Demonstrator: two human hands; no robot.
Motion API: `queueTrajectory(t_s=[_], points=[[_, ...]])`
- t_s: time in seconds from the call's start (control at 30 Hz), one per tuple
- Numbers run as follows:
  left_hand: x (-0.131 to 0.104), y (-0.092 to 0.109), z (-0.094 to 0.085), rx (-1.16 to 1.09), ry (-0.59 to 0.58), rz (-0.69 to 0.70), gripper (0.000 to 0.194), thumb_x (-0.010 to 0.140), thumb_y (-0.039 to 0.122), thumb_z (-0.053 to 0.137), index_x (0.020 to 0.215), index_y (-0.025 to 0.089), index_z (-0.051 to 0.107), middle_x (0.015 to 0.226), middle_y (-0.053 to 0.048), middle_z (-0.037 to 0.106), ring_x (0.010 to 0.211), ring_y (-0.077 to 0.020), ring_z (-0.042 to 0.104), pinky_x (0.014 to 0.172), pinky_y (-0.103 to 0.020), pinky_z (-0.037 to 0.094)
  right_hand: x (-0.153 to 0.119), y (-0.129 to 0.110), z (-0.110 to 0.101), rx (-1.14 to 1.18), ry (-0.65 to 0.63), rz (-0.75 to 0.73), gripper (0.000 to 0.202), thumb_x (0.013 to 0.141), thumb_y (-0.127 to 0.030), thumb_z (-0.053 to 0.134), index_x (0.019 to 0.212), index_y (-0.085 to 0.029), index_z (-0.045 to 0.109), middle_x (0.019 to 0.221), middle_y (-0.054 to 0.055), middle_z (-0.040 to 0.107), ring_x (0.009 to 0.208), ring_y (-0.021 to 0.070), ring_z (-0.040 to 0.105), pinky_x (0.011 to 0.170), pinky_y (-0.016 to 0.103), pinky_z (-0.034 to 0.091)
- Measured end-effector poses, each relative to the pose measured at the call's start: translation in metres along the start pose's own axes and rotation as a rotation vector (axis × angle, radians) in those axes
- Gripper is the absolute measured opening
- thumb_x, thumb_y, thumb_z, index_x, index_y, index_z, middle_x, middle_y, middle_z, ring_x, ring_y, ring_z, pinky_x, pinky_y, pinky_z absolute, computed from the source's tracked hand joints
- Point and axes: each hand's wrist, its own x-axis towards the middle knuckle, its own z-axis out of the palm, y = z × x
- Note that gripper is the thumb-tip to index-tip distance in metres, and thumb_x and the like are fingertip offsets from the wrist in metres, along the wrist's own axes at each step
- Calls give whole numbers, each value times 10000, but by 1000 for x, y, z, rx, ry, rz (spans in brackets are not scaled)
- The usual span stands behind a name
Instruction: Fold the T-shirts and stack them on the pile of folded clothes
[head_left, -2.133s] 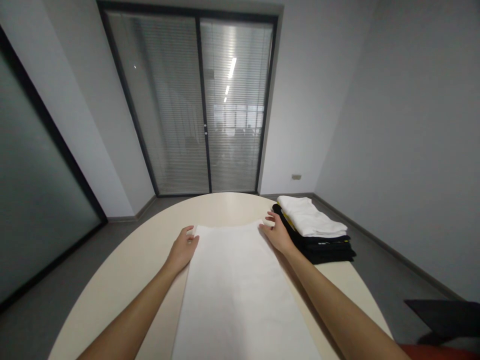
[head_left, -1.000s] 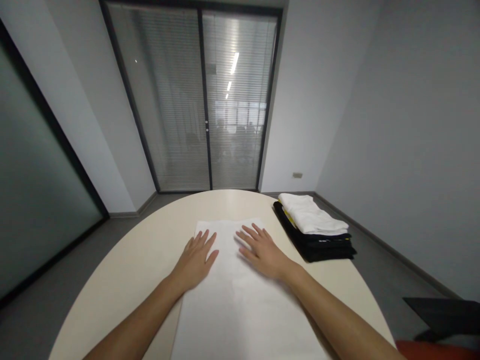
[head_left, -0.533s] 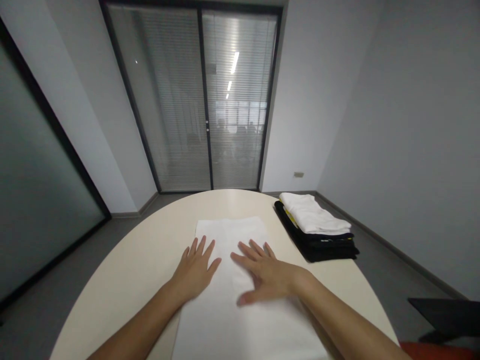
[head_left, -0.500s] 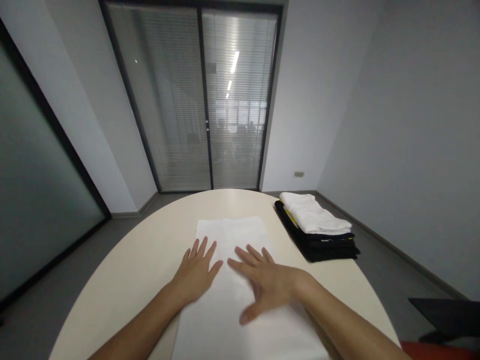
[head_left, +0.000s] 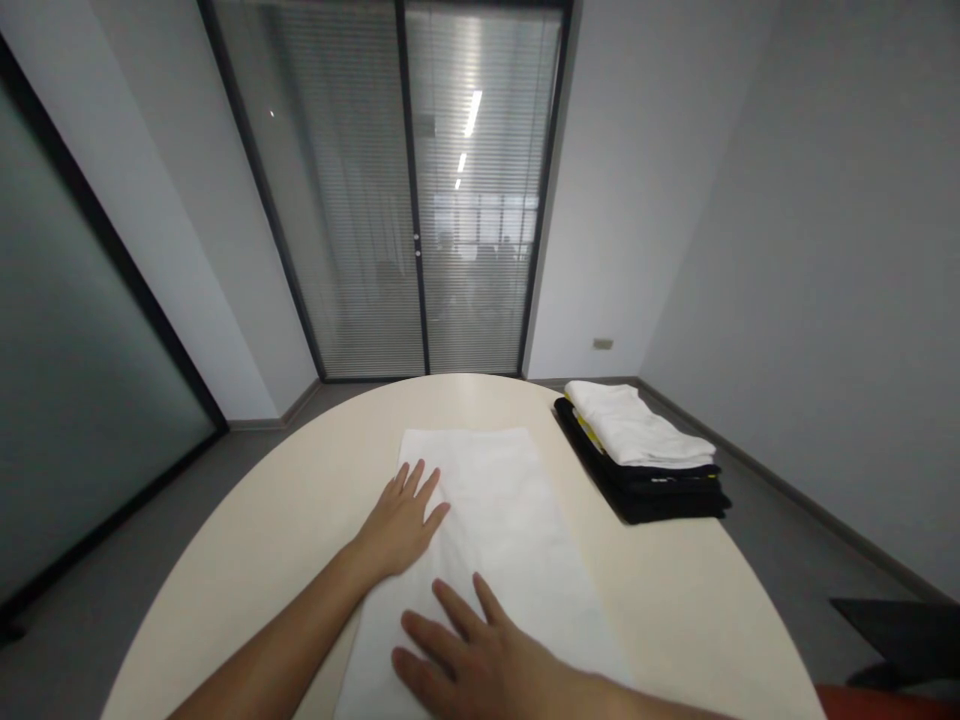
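A long white cloth [head_left: 495,510] lies flat on the round cream table [head_left: 247,560], its near end running out of the bottom of the view. My left hand [head_left: 400,522] rests palm down on the cloth's left edge, fingers spread, and small creases run out beside its thumb. Closer to me, my right hand [head_left: 476,655] is over the near part of the cloth, palm down with its fingers apart. Whether the right palm presses on the cloth or hovers just above it, I cannot tell. Neither hand grips anything.
On the table's right side sits a stack of folded dark clothes [head_left: 645,500] topped by a folded white garment [head_left: 637,425]. Past the table stand glass doors with blinds [head_left: 480,250]. A black and red chair [head_left: 900,640] is partly visible at lower right.
My right hand has moved from the middle of the cloth toward me, baring the cloth's right side. My left hand has stayed at the left edge. The view has shifted slightly.
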Motion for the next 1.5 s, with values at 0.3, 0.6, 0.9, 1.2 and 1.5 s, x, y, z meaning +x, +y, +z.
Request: queueTrajectory(t_s=[0.3, 0.6, 0.9, 1.2, 1.5], points=[[21, -17, -21, -66, 316, -147, 536, 1013, 444, 307, 1369, 129, 555, 1549, -143, 410, 1460, -291, 321, 1192, -460, 281, 5, 37, -45, -115, -4, 96, 454, 1048, -290, 320, 1493, -300, 410, 1563, 45, 399, 1462, 361, 281, 1159, 690, 197], [-10, -5, -38, -18, 160, -68, 542, 999, 453, 365, 1409, 138, 527, 1496, -151, 483, 1381, -293, 435, 1154, -455, 332, 1, 61, -61, -182, 48, 278, 462, 978, -300, 514, 1428, -211, 461, 1512, 113, 457, 1395, 347, 396, 1127, 586, 339], [-8, -1, -29, -90, -168, 127, 578, 1014, 568, 306, 1504, 286, 423, 1646, -42, 201, 1530, -291, 64, 1222, -484, 164, -16, 92, -75, 90, 38, 241, 309, 1039, -364, 352, 1201, -190, 550, 1399, 142, 547, 1317, 274, 503, 1085, 476, 409], [4, -3, -30, 89, 180, -133, 430, 1004, 386, 396, 1281, 142, 619, 1352, -173, 603, 1238, -291, 555, 1062, -424, 380, -30, 122, -85, -60, 221, 498, 422, 1010, -507, 390, 1256, -204, 549, 1345, 146, 582, 1239, 275, 553, 1048, 425, 409], [-11, -12, -59, -388, -101, -316, 469, 880, 434, 547, 1247, 143, 567, 689, -17, 676, 626, -191, 617, 594, -271, 390, -57, 170, -89, 276, 275, 977, 487, 942, -522, 495, 1263, -156, 515, 849, 81, 684, 706, 188, 630, 702, 286, 451]])
